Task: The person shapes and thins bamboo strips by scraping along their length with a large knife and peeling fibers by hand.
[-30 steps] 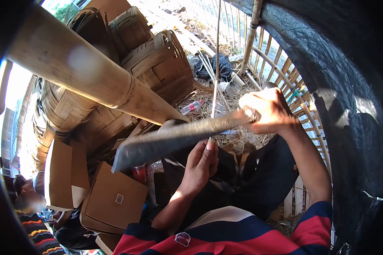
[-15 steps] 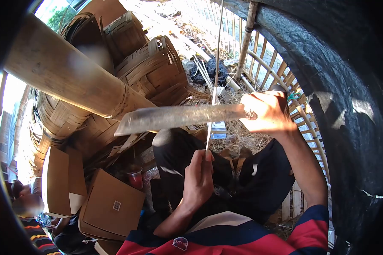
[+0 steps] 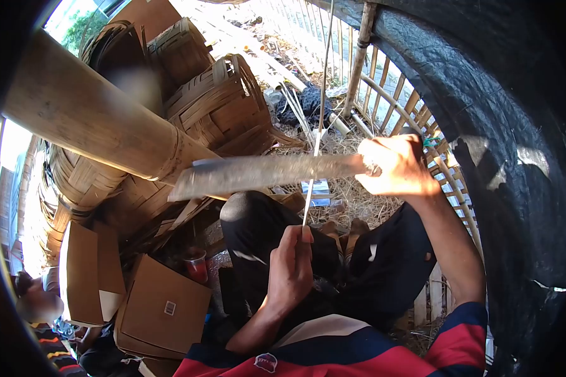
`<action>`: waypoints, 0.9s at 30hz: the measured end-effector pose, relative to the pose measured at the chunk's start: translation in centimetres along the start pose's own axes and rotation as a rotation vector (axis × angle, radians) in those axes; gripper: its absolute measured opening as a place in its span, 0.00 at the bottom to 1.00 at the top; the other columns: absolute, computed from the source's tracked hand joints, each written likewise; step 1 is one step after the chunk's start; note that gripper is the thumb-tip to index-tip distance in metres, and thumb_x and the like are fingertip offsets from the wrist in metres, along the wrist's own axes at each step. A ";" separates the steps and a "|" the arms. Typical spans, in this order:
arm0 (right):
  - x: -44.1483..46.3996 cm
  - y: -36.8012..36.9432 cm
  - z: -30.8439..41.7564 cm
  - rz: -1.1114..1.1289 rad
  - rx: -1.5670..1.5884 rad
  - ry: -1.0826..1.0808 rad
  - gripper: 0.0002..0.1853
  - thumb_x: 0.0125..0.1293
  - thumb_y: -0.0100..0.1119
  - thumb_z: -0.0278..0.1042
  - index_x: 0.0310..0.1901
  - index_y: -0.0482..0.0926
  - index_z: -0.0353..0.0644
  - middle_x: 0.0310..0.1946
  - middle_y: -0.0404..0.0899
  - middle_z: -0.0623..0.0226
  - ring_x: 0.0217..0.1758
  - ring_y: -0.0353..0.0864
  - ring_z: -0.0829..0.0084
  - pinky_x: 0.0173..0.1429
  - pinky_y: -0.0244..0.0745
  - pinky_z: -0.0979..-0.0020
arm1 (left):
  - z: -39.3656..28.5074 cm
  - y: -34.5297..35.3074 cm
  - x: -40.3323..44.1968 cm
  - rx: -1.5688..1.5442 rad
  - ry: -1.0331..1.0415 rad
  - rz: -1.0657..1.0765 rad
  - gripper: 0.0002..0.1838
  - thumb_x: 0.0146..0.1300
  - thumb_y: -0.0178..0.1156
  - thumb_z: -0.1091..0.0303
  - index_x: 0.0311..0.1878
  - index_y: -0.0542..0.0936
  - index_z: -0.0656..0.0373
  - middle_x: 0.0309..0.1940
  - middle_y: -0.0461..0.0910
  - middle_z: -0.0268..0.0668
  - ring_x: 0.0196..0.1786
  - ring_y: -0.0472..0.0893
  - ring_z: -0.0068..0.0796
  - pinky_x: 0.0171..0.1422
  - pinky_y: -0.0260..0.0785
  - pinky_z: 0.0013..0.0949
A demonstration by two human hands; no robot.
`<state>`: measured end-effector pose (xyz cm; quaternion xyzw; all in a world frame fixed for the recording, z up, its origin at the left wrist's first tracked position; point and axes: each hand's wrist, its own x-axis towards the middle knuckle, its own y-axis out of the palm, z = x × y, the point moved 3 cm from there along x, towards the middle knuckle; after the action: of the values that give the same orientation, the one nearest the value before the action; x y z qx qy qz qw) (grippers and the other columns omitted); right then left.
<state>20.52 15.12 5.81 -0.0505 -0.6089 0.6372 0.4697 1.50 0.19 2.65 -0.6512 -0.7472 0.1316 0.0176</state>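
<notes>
My right hand [image 3: 397, 166] is closed around the handle of a machete [image 3: 251, 176], whose broad, worn blade points left across my view and looks slightly blurred. Between thumb and fingers, my left hand [image 3: 290, 267] pinches the lower end of a long, thin bamboo strip [image 3: 326, 75]. From that hand the strip runs upward to the top edge of the view. It crosses the blade not far from the handle. Whether blade and strip touch, I cannot tell. Both hands are above my bent legs [image 3: 251, 220] in dark trousers.
A thick bamboo pole [image 3: 119, 119] slants across the left, before several woven bamboo baskets [image 3: 217, 107]. Cardboard boxes [image 3: 163, 308] and a cup of red drink [image 3: 196, 267] are at lower left, near another person [image 3: 41, 301]. A bamboo slat fence [image 3: 390, 94] and dark sheeting [image 3: 484, 125] border the right.
The surroundings have shifted slightly left in view. Both hands keep nearly the same places and grips, with the machete still lying across the strip.
</notes>
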 end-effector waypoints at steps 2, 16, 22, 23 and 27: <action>0.0 0.1 2.0 0.053 0.053 -0.112 0.10 0.42 0.64 0.38 0.27 0.75 0.48 0.19 0.76 0.67 0.22 0.79 0.64 0.28 0.74 0.64 | 0.3 0.2 0.3 0.039 0.019 0.045 0.04 0.71 0.47 0.74 0.42 0.71 0.63 0.19 0.69 0.34 0.22 0.67 0.18 0.26 0.60 0.27; -0.6 0.5 -0.1 0.058 0.005 0.031 0.11 0.42 0.67 0.40 0.27 0.76 0.50 0.18 0.76 0.68 0.21 0.80 0.64 0.25 0.73 0.63 | 0.3 0.2 0.2 -0.373 -0.158 0.153 0.11 0.76 0.45 0.62 0.41 0.69 0.60 0.20 0.62 0.23 0.21 0.58 0.09 0.23 0.51 0.18; -0.3 0.8 2.2 0.169 0.086 -0.125 0.13 0.40 0.65 0.38 0.29 0.75 0.48 0.23 0.78 0.67 0.24 0.80 0.63 0.30 0.73 0.62 | -0.3 0.1 0.1 -0.537 -0.281 0.215 0.11 0.76 0.46 0.60 0.40 0.69 0.57 0.19 0.58 0.22 0.18 0.54 0.10 0.20 0.45 0.19; 0.0 0.5 1.1 0.143 0.048 -0.038 0.12 0.40 0.64 0.37 0.29 0.75 0.48 0.22 0.78 0.67 0.23 0.80 0.63 0.30 0.73 0.63 | -0.7 0.1 0.1 -0.657 -0.288 0.245 0.11 0.76 0.46 0.59 0.39 0.68 0.55 0.18 0.55 0.21 0.16 0.52 0.10 0.18 0.41 0.19; -0.1 0.1 -2.5 0.059 0.303 0.213 0.11 0.45 0.66 0.42 0.26 0.75 0.49 0.17 0.76 0.65 0.19 0.78 0.62 0.25 0.73 0.62 | -0.6 -0.1 0.1 -0.669 -0.330 0.292 0.12 0.76 0.45 0.58 0.38 0.68 0.54 0.20 0.58 0.22 0.17 0.54 0.10 0.19 0.44 0.19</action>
<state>22.09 16.92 5.01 -0.0642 -0.4511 0.7262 0.5148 1.46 0.37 3.22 -0.6905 -0.6410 -0.0150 -0.3348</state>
